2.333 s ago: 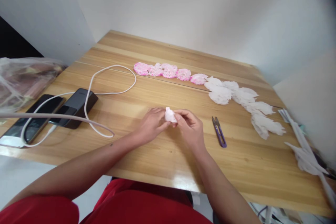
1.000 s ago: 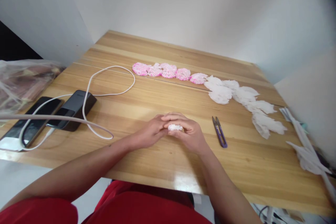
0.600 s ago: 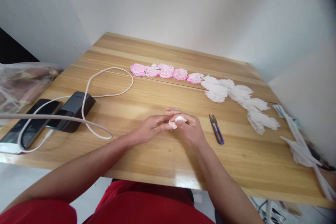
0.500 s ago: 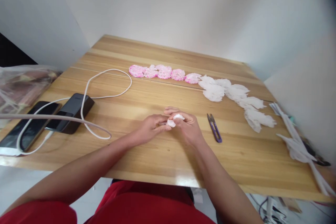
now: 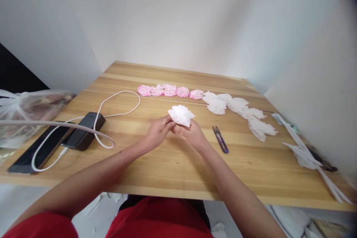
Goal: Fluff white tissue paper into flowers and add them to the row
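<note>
A white ruffled paper flower is held up between my two hands over the middle of the table. My left hand pinches its lower left edge. Beneath its right side, my right hand has its fingers closed on it. Beyond the hands lies a row of pink-edged paper flowers, which runs on to the right into several white paper flowers. Purple-handled thread snips lie to the right of my right hand, blades pointing away.
A black power bank with a looped white cable and a dark phone lie on the left of the wooden table. Clear plastic bag at far left. White strips lie along the right edge.
The white paper, mostly hidden in my right hand before, now shows as a spread flower above both hands. My hands have come together around its base. The view has tilted upward.
</note>
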Motion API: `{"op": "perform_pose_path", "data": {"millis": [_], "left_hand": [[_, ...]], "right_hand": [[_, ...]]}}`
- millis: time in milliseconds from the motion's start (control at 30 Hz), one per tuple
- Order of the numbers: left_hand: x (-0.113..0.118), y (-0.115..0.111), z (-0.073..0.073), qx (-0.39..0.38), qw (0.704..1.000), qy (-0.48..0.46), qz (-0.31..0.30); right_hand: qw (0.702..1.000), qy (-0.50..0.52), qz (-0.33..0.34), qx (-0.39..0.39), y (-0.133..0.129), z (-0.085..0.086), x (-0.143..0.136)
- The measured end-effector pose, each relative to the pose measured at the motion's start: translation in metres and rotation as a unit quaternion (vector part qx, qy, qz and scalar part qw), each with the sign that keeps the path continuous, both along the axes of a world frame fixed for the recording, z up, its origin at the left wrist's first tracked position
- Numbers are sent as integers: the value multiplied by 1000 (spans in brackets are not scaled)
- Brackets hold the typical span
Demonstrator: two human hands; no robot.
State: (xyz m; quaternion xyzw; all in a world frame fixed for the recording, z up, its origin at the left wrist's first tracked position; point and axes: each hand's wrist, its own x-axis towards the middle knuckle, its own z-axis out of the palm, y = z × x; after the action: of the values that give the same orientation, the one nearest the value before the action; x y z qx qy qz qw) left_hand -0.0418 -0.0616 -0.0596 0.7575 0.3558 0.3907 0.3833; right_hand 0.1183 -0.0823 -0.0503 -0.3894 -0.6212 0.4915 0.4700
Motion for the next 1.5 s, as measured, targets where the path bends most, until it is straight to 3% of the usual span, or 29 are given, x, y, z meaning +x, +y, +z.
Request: {"op": "perform_pose_path", "data": {"millis": [200, 300, 433, 633, 867, 967, 1033, 1167, 1267, 1333, 1500], "left_hand": [[12, -3, -1, 34, 997, -63, 32], [15, -4, -5, 53, 993, -95, 48], [17, -6, -5, 110, 982, -150, 26], [20, -6, -7, 161, 972, -162, 46], [21, -3, -9, 162, 976, -120, 76], [23, 0, -5, 126, 984, -100, 74], [25, 5, -2, 62, 991, -109, 49], [25, 19, 1, -121, 975, -184, -13], [22, 29, 2, -192, 962, -188, -40], [19, 33, 3, -216, 960, -168, -64], [13, 38, 3, -216, 958, -129, -138]], "right_hand": [[992, -43, -107, 59, -4, 4, 0], [992, -24, -105, 71, -6, 1, -2], [993, 20, -70, 90, -10, 1, -4], [988, -23, -117, 97, -10, 2, 0], [985, -17, -153, 80, -6, -5, -1], [980, 1, -190, 59, 0, -8, -4], [981, 15, -189, 44, 4, -8, -4], [996, 67, -64, 14, 10, -2, 3], [996, 92, -3, -20, 13, 3, 9], [996, 75, -9, -43, 15, 4, 12], [988, 80, -110, -67, 23, -4, 16]]}}
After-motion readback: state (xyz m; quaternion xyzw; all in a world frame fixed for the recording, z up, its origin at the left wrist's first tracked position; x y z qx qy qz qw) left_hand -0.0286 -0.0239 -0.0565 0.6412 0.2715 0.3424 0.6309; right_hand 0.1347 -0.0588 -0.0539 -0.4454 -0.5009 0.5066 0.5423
